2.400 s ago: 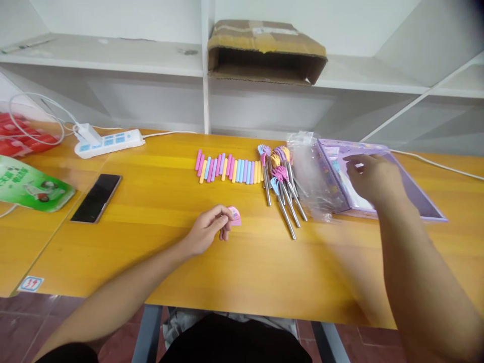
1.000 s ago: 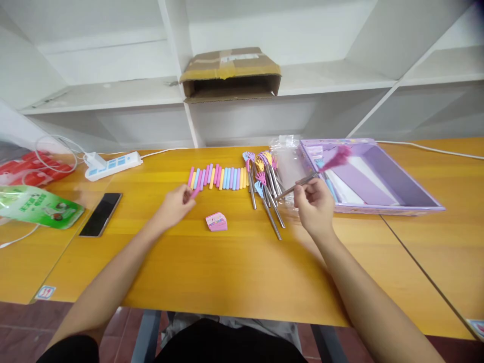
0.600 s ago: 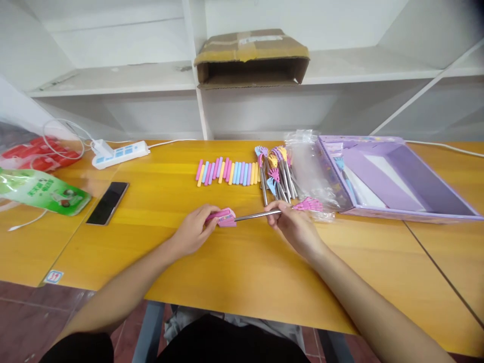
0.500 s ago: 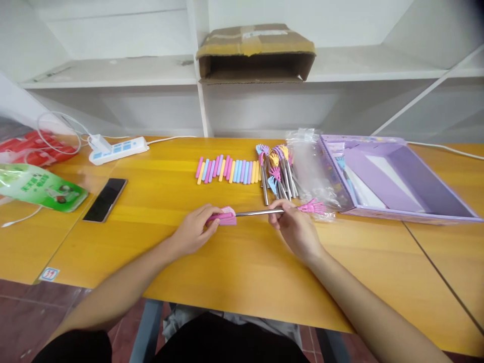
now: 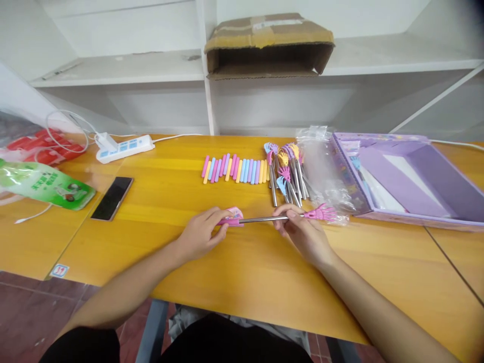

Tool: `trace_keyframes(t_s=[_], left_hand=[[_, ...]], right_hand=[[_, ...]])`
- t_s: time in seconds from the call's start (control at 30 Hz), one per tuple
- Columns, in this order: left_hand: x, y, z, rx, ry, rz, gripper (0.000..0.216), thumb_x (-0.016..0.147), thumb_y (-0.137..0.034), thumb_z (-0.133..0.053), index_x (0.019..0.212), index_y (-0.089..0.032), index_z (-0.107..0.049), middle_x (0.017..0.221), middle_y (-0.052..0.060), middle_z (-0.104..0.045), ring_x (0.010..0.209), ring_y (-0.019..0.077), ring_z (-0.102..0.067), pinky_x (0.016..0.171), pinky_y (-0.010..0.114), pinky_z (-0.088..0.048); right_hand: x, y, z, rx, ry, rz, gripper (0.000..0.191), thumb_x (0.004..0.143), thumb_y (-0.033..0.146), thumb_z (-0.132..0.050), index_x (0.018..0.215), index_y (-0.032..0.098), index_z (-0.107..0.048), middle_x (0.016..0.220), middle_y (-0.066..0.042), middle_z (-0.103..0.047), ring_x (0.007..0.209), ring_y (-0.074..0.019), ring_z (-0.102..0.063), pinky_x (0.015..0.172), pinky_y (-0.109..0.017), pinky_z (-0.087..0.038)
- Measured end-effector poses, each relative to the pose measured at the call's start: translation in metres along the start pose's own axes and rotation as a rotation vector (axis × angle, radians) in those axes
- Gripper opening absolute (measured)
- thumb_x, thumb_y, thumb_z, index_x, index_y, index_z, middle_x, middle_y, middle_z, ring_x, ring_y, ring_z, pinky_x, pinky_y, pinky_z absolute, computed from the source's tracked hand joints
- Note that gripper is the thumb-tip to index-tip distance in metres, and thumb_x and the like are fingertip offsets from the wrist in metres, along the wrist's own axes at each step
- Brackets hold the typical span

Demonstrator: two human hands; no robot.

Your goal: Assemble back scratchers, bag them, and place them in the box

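Observation:
My left hand (image 5: 202, 231) is closed on a pink handle (image 5: 233, 222), with a pink-and-white card or label (image 5: 236, 213) against its far side. A metal rod (image 5: 260, 219) runs level from the handle's right end to my right hand (image 5: 304, 233), whose fingers pinch it. At the rod's right tip is a pink claw-shaped head (image 5: 321, 214), making it a back scratcher. Whether the rod sits inside the handle or only touches it, I cannot tell. Just beyond my right hand lies a pile of back scratchers (image 5: 286, 171) with pink, blue, purple and yellow heads.
Coloured handles (image 5: 236, 169) lie in a row behind my hands. Clear plastic bags (image 5: 321, 166) and an open purple box (image 5: 410, 220) are at right. At left are a phone (image 5: 112, 198), a power strip (image 5: 126, 148) and a green pouch (image 5: 62, 187). A cardboard box (image 5: 268, 38) overhangs the shelf.
The pink handle has turned in my left hand, and the rod's end now lines up with it. The card shows more behind it. The whole view has shifted slightly.

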State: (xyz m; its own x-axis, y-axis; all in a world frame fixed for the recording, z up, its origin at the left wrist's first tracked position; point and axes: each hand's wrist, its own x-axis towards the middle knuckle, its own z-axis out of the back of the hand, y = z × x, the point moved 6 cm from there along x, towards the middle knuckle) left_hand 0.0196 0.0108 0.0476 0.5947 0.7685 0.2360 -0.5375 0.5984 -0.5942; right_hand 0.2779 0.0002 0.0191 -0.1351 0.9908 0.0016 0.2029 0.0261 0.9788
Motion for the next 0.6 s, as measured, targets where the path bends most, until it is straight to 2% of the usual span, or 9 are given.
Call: trace_keyframes(t_s=[0.1,0.2,0.3,0.47,0.53,0.6], left_hand=[[-0.001,-0.003,0.000,0.024,0.003,-0.060,0.040,0.110,-0.024,-0.047,0.146,-0.031,-0.062,0.123,0.008,-0.072,0.109,0.0211,-0.071,0.099,0.035,-0.054],[-0.002,-0.004,0.000,0.008,-0.018,-0.084,0.042,0.112,-0.024,-0.046,0.149,-0.034,-0.063,0.120,0.007,-0.070,0.109,0.0190,-0.070,0.099,0.032,-0.054],[-0.002,-0.002,0.000,-0.011,-0.025,-0.064,0.039,0.113,-0.029,-0.047,0.148,-0.034,-0.065,0.116,0.006,-0.070,0.106,0.0190,-0.070,0.096,0.031,-0.055],[0.000,0.005,-0.003,-0.009,0.056,0.013,0.042,0.114,-0.031,-0.045,0.151,-0.038,-0.063,0.114,0.005,-0.069,0.102,0.0192,-0.068,0.095,0.032,-0.056],[0.000,0.007,-0.001,-0.030,0.038,0.038,0.042,0.115,-0.032,-0.042,0.151,-0.039,-0.063,0.114,0.005,-0.069,0.101,0.0186,-0.067,0.095,0.031,-0.056],[0.000,0.008,0.002,-0.045,-0.002,0.056,0.042,0.116,-0.034,-0.040,0.151,-0.038,-0.062,0.112,0.004,-0.068,0.100,0.0181,-0.067,0.094,0.031,-0.055]], right_hand=[[-0.002,-0.002,-0.001,-0.006,0.037,0.004,0.038,0.100,0.062,-0.065,0.103,0.025,-0.075,0.078,-0.003,-0.067,0.066,-0.0189,-0.056,0.063,-0.034,-0.046],[-0.002,-0.004,-0.001,0.016,0.059,0.016,0.037,0.101,0.060,-0.065,0.105,0.026,-0.076,0.081,-0.003,-0.069,0.070,-0.0193,-0.060,0.067,-0.034,-0.048],[-0.002,-0.003,-0.002,0.023,0.089,0.034,0.037,0.104,0.058,-0.062,0.107,0.025,-0.078,0.084,-0.004,-0.070,0.074,-0.0202,-0.063,0.069,-0.035,-0.049],[-0.003,0.008,-0.001,-0.101,0.141,0.018,0.040,0.105,0.059,-0.060,0.116,0.025,-0.079,0.090,-0.006,-0.072,0.079,-0.0203,-0.064,0.076,-0.036,-0.051],[-0.001,0.014,0.002,-0.105,0.130,0.016,0.047,0.101,0.065,-0.063,0.122,0.025,-0.078,0.084,-0.004,-0.069,0.072,-0.0196,-0.061,0.071,-0.036,-0.049],[0.003,0.021,0.010,-0.024,0.058,0.038,0.055,0.097,0.074,-0.062,0.121,0.027,-0.077,0.071,-0.001,-0.060,0.059,-0.0173,-0.051,0.061,-0.035,-0.044]])
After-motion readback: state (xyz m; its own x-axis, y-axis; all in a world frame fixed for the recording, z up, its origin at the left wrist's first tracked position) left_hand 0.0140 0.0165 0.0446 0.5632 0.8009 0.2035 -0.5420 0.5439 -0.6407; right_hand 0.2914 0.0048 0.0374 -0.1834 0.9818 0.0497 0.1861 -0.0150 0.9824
